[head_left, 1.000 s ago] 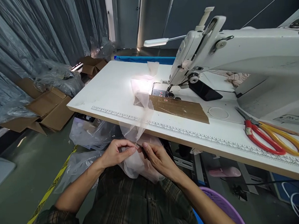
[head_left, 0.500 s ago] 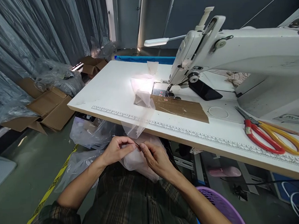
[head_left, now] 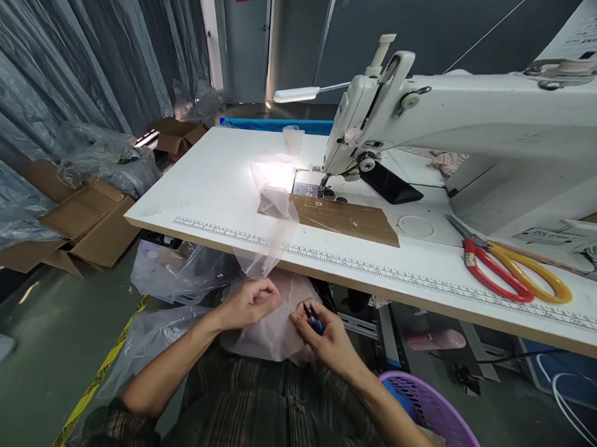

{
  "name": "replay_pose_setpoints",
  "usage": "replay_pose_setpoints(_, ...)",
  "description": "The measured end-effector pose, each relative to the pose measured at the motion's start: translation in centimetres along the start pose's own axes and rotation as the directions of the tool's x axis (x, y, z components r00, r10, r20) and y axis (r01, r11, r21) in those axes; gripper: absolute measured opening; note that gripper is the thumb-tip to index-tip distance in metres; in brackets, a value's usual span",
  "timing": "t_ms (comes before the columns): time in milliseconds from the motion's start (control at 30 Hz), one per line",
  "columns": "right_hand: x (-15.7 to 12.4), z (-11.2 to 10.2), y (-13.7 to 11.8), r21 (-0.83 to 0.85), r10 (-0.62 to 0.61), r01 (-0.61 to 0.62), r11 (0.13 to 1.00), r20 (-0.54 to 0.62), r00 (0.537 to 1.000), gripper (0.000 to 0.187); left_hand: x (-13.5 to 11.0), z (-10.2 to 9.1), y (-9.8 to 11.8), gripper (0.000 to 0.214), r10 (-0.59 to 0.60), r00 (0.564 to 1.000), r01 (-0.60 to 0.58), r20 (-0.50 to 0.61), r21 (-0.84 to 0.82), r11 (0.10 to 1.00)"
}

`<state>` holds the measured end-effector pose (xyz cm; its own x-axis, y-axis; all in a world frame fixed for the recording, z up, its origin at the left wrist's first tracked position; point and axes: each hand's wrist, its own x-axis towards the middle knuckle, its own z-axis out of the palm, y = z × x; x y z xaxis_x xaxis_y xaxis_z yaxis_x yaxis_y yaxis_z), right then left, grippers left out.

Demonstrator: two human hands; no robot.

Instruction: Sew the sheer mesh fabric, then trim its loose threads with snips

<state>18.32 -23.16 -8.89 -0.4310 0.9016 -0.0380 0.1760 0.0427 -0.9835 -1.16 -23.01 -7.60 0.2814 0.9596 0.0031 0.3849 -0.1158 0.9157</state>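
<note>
I sit at a white sewing table (head_left: 211, 181). My left hand (head_left: 250, 301) is closed, pinching sheer white fabric (head_left: 273, 218) that hangs from the table's front edge down into my lap. My right hand (head_left: 324, 332) is closed around small blue-handled thread snips (head_left: 313, 319), a little to the right of the left hand and apart from it. The fabric's upper end lies on the table under the lamp's light, near the needle of the white sewing machine (head_left: 423, 117).
Red and yellow scissors (head_left: 511, 276) lie on the table at right. A brown cardboard strip (head_left: 348, 217) is taped beside the needle plate. A purple basket (head_left: 428, 410) stands by my right knee. Cardboard boxes (head_left: 88, 221) and plastic bags (head_left: 176, 273) sit on the floor at left.
My right hand has drawn back from the left and down to the right with the snips. The left hand keeps its pinch on the fabric. The camera has shifted slightly right.
</note>
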Motion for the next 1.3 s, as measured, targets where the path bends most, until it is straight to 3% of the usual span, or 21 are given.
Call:
replay_pose_setpoints(100, -0.2, -1.9, 1.4, -0.035, 0.054, -0.059, 0.998, -0.129, 0.990, 0.047, 0.8, 0.5, -0.7, 0.035, -0.011, 0.996, 0.024, -0.093, 0.145, 0.989)
replay_pose_setpoints(200, -0.4, -3.7, 2.5, -0.225, 0.007, -0.058, 0.973, -0.223, 0.975, 0.045, 0.7, 0.1, -1.4, 0.055, 0.015, 0.990, 0.007, -0.138, 0.158, 0.987)
replay_pose_setpoints(300, -0.4, -4.8, 2.3, -0.462, -0.077, -0.064, 0.884, -0.280, 0.957, 0.041, -0.3, -0.5, -1.5, 0.040, 0.021, 0.969, 0.008, -0.248, 0.116, 0.993)
replay_pose_setpoints(333, -0.3, -4.9, 1.9, -0.503, -0.103, -0.061, 0.862, -0.291, 0.951, 0.039, -0.7, -0.6, -1.3, 0.035, 0.048, 0.944, 0.001, -0.326, 0.149, 0.989)
replay_pose_setpoints(400, 0.1, -4.9, 0.8, -0.524, -0.158, -0.017, 0.852, -0.289, 0.944, 0.034, -1.3, -0.7, -0.3, 0.042, 0.169, 0.855, -0.024, -0.491, 0.289, 0.957)
replay_pose_setpoints(500, 1.1, -4.3, -1.3, -0.475, -0.247, 0.102, 0.874, -0.254, 0.935, 0.028, -1.3, -0.6, 1.6, 0.044, 0.368, 0.716, -0.018, -0.594, 0.511, 0.859)
replay_pose_setpoints(533, 1.5, -4.0, -2.0, -0.453, -0.274, 0.141, 0.880, -0.244, 0.930, 0.027, -1.0, -0.5, 2.1, 0.042, 0.386, 0.701, 0.015, -0.600, 0.554, 0.833)
replay_pose_setpoints(600, 2.1, -3.4, -3.2, -0.414, -0.312, 0.199, 0.888, -0.225, 0.923, 0.024, 0.0, -0.5, 2.7, 0.037, 0.378, 0.719, 0.072, -0.583, 0.603, 0.794)
replay_pose_setpoints(700, 2.9, -2.5, -4.6, -0.372, -0.337, 0.253, 0.893, -0.182, 0.924, 0.021, 1.3, -0.6, 2.8, 0.031, 0.394, 0.761, 0.019, -0.515, 0.625, 0.780)
replay_pose_setpoints(733, 3.1, -2.3, -4.9, -0.355, -0.337, 0.262, 0.897, -0.166, 0.927, 0.021, 1.4, -0.7, 2.8, 0.031, 0.443, 0.744, -0.027, -0.500, 0.639, 0.768)
replay_pose_setpoints(833, 3.2, -1.3, -5.8, -0.283, -0.310, 0.266, 0.921, -0.122, 0.943, 0.023, 0.3, -1.1, 3.0, 0.020, 0.644, 0.621, -0.169, -0.446, 0.726, 0.666)
replay_pose_setpoints(900, 3.1, -0.6, -6.1, -0.239, -0.269, 0.246, 0.939, -0.072, 0.960, 0.030, -1.4, -1.2, 3.3, 0.013, 0.746, 0.579, -0.305, -0.329, 0.761, 0.573)
replay_pose_setpoints(1033, 2.5, 1.2, -6.1, -0.198, -0.120, 0.129, 0.972, 0.053, 0.991, 0.042, -4.8, -0.3, 3.9, 0.018, 0.807, 0.586, -0.592, 0.067, 0.716, 0.370)
replay_pose_setpoints(1100, 2.0, 1.7, -6.0, -0.172, -0.057, 0.069, 0.983, 0.077, 0.995, 0.040, -5.4, 0.1, 3.9, 0.016, 0.801, 0.576, -0.670, 0.163, 0.655, 0.349)
replay_pose_setpoints(1133, 1.8, 1.8, -5.9, -0.152, -0.046, 0.060, 0.987, 0.091, 0.995, 0.038, -5.4, 0.2, 3.8, 0.014, 0.808, 0.569, -0.697, 0.152, 0.610, 0.376)
replay_pose_setpoints(1200, 1.1, 1.8, -5.8, -0.106, -0.056, 0.071, 0.992, 0.146, 0.988, 0.032, -4.9, -0.3, 3.4, 0.023, 0.813, 0.582, -0.698, 0.017, 0.524, 0.488)
replay_pose_setpoints(1233, 0.8, 1.7, -5.7, -0.083, -0.065, 0.081, 0.993, 0.183, 0.981, 0.031, -4.4, -0.7, 3.1, 0.029, 0.786, 0.612, -0.667, -0.084, 0.480, 0.570)
replay_pose_setpoints(1300, 0.2, 1.5, -5.6, -0.056, -0.079, 0.096, 0.994, 0.254, 0.964, 0.030, -3.3, -1.8, 2.3, 0.032, 0.653, 0.717, -0.554, -0.245, 0.370, 0.746)
